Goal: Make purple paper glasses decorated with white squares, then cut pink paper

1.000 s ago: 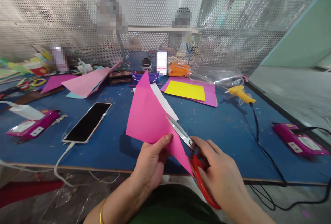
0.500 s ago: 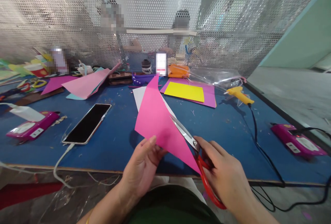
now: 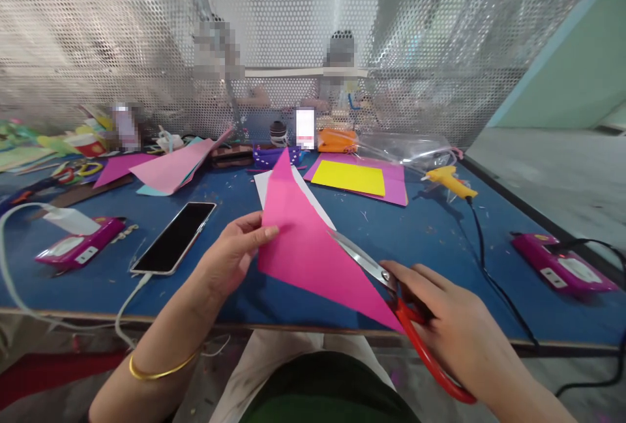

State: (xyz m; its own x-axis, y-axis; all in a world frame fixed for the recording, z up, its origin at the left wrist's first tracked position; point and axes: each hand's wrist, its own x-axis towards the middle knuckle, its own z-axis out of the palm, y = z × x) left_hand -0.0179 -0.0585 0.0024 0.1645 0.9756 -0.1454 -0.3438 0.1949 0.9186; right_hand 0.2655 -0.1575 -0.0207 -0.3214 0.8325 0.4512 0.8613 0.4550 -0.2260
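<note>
While I watch from head view, left hand (image 3: 229,257) pinches left edge of pink paper (image 3: 306,247), keeps sheet lifted off blue table (image 3: 420,247) and taut, I think so blades can bite. Right hand (image 3: 457,328) closed through red handles of scissors (image 3: 391,299); blades open, at paper's right edge. Paper sits between both hands. Phone (image 3: 175,237) lies just beyond left hand. Glue gun (image 3: 447,178) well beyond right hand, cable trailing toward it.
</note>
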